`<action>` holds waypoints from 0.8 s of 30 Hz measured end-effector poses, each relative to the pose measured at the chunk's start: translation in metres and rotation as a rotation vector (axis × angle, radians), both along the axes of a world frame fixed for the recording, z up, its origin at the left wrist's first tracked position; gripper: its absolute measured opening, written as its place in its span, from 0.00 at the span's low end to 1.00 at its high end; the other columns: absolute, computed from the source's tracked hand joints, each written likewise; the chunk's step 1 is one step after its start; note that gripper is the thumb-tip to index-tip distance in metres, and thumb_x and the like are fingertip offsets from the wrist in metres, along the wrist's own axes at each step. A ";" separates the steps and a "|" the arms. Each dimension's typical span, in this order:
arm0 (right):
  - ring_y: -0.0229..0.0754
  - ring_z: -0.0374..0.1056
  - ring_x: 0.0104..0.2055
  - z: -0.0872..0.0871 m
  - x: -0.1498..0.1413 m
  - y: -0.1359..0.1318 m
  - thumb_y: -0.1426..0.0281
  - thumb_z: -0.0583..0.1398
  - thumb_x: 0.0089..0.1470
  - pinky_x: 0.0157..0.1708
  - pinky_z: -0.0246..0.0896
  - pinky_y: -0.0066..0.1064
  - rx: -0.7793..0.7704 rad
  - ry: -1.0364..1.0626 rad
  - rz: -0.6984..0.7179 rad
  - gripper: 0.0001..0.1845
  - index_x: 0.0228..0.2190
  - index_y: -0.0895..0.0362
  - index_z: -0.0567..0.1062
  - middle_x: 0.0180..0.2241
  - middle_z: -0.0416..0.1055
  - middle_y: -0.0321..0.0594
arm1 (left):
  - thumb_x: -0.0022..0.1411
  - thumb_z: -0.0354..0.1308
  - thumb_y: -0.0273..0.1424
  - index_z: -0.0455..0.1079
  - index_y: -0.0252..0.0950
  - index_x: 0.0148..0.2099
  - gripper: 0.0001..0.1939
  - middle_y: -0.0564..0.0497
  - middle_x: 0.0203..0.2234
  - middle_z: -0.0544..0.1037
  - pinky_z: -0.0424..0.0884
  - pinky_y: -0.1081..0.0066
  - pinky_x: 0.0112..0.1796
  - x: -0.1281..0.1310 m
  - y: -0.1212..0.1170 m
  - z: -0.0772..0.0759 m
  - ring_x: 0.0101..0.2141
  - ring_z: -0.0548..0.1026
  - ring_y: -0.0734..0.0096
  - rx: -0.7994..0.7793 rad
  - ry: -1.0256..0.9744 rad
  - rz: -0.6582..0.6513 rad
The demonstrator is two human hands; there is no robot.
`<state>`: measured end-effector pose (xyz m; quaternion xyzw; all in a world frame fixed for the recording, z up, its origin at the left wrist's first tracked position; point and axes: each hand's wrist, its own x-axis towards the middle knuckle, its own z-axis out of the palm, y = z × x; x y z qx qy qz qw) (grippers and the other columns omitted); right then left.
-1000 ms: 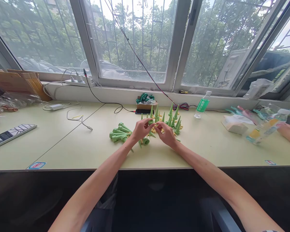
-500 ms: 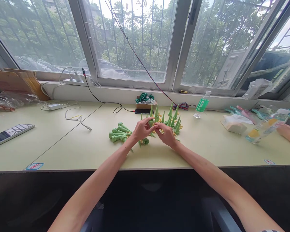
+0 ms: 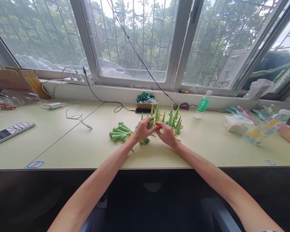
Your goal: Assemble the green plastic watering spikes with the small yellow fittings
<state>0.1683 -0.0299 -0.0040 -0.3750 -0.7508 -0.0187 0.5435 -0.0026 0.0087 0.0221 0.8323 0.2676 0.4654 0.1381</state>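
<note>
Close together over the middle of the table are my left hand (image 3: pixel 144 128) and my right hand (image 3: pixel 167 133). My left fingers are closed around a green plastic watering spike (image 3: pixel 152 112), its point upward. The right thumb and fingertips pinch at its side, where a bit of yellow shows; the small part between them is mostly hidden. Behind and right of the hands, several green spikes with yellow valves (image 3: pixel 176 120) stand point up. Left of my left wrist lies a pile of similar green spikes (image 3: pixel 119 132). An open-ended green piece (image 3: pixel 146 141) lies under my left hand.
At the back are a phone (image 3: pixel 144 111), a small box with green wrapping (image 3: pixel 145 99) and a labelled bottle (image 3: pixel 203 104). Cables (image 3: pixel 79 117) and a dark flat device (image 3: pixel 11 133) lie left. On the right are tissues (image 3: pixel 235 125), a tilted bottle (image 3: pixel 265 127) and another person's arm (image 3: pixel 288 133).
The view has shifted very slightly. Both hands keep nearly the same pose at the spike, with only slight finger movement.
</note>
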 end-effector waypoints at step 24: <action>0.36 0.63 0.22 -0.001 0.003 0.002 0.63 0.56 0.60 0.26 0.61 0.27 -0.162 0.023 0.015 0.09 0.33 0.56 0.70 0.22 0.68 0.34 | 0.60 0.60 0.42 0.67 0.35 0.54 0.23 0.45 0.41 0.75 0.71 0.72 0.28 0.000 -0.005 0.000 0.22 0.70 0.78 0.049 0.037 0.024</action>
